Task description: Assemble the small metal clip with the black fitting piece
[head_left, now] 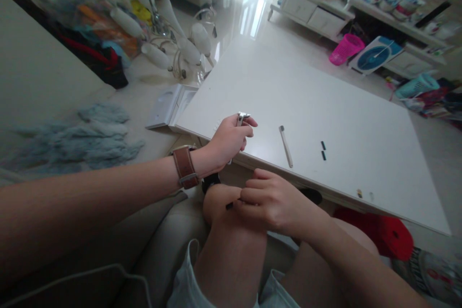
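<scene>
My left hand (228,142), with a brown-strapped watch (185,167) on the wrist, is closed round a small silver metal tool (241,118) at the near edge of a white table (325,106). My right hand (270,199) rests over my knee with its fingers pinched on a small dark piece (229,205). A slim white stick with a grey tip (286,146) lies on the table just right of my left hand. Two tiny black pieces (323,150) lie further right.
A blue shaggy rug (72,139) lies on the floor at left. A white box (169,106) and a glass lamp fixture (173,48) sit beyond the table's left corner. White cabinets (310,7), a pink basket (345,49) and a fan (373,55) stand at back right. A red object (386,233) lies under the table.
</scene>
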The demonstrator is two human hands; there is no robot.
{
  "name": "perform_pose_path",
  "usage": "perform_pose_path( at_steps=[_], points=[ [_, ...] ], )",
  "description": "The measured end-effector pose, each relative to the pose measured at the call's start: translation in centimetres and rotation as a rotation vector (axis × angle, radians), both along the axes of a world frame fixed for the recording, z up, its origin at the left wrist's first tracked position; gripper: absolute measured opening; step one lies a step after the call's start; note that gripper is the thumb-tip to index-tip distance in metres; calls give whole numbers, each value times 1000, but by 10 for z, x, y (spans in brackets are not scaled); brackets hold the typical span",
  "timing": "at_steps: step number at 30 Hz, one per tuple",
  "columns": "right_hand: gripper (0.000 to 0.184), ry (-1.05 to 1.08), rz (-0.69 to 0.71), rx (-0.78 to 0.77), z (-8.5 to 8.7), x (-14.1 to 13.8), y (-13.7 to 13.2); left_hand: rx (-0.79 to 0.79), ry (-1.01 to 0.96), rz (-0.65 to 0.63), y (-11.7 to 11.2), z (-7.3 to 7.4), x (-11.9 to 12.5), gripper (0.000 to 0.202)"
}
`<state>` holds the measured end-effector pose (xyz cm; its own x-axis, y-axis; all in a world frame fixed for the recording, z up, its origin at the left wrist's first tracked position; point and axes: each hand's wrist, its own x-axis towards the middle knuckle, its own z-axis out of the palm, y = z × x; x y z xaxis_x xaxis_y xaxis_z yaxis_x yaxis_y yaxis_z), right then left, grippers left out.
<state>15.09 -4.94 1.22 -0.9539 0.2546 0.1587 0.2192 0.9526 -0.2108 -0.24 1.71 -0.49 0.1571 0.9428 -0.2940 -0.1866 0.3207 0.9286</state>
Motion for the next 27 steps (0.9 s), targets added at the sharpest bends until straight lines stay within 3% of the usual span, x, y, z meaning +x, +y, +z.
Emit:
perform_pose_path(
  at_steps=[6, 14, 19, 27],
  points=[
    [22, 115, -118, -73, 1, 13, 8, -3, 4, 1, 0, 1, 0, 17],
    [22, 11, 50, -148, -2, -3, -2, 20, -2, -11, 0, -1, -1, 16],
    [21, 71, -64, -48, -2, 3, 4, 16, -1, -4, 0, -1, -1, 17],
    [20, 198, -138, -248, 2, 4, 2, 18, 0, -3, 0, -1, -1, 16]
  ],
)
